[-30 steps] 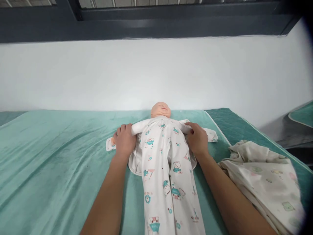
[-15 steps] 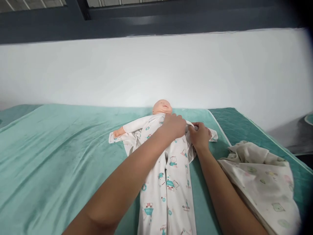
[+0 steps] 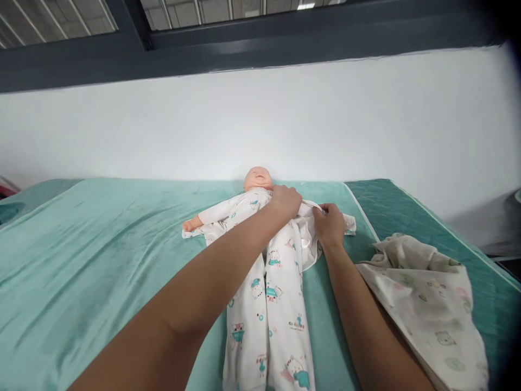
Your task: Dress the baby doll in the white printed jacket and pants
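Note:
A baby doll [image 3: 259,179] lies on its back, head toward the wall, in white baby clothes [image 3: 280,282] printed with cartoon animals. One arm with a plain white sleeve [image 3: 217,210] stretches out to the left over a spread printed sleeve. My left hand [image 3: 287,201] is closed at the doll's shoulder on the right side; its fingertips are hidden, so what it grips is unclear. Just to the right, my right hand [image 3: 329,225] pinches the edge of the white garment, which is pulled taut between the hands. A printed cuff [image 3: 350,224] pokes out beyond it.
A green sheet [image 3: 101,260] with wrinkles covers the bed. To the right lies a crumpled white printed cloth [image 3: 427,304], beside my right forearm. A darker green quilted cover [image 3: 407,212] borders it. Behind stands a white wall [image 3: 244,119] below a dark window frame [image 3: 244,46].
The view has shifted slightly, so the doll sits a little further left. The hands have moved slightly apart, and more of the garment's white edge shows stretched between them.

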Demonstrator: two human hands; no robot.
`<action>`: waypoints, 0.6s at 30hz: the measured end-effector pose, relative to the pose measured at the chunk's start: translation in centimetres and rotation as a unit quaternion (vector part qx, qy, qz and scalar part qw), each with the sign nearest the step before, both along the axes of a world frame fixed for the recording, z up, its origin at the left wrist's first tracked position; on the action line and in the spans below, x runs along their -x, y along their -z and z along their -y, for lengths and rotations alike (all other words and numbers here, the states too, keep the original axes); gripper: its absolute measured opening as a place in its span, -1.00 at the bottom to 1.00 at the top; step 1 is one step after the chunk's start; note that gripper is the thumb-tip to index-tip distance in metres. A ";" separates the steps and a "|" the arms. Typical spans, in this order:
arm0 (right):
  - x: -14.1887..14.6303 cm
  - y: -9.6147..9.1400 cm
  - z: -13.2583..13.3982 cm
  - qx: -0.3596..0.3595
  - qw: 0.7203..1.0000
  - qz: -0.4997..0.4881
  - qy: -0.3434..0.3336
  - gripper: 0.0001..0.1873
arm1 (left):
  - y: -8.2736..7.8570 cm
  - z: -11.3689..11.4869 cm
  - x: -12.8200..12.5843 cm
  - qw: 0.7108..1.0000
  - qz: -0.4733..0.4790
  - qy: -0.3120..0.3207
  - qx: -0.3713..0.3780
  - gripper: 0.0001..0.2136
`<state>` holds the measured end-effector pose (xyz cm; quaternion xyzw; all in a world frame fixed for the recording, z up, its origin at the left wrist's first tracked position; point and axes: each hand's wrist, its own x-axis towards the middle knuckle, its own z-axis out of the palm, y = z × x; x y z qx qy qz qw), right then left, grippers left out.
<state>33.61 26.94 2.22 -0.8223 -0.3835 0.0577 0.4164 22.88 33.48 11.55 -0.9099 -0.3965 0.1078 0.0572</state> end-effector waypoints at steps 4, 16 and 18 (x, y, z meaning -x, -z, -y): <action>0.2 0.0 -0.2 0.007 1.000 -0.010 0.003 -0.68 | 1.4 0.4 -1.4 0.999 -0.021 0.035 0.017 -0.70; -0.5 0.5 -0.5 -0.044 0.996 -0.073 -0.025 -0.65 | 2.1 -0.2 -1.0 0.995 0.012 0.095 -0.018 -0.69; -0.6 0.7 -0.3 -0.068 0.993 -0.090 -0.030 -0.66 | 1.6 -0.2 -0.6 0.994 0.014 0.101 -0.028 -0.70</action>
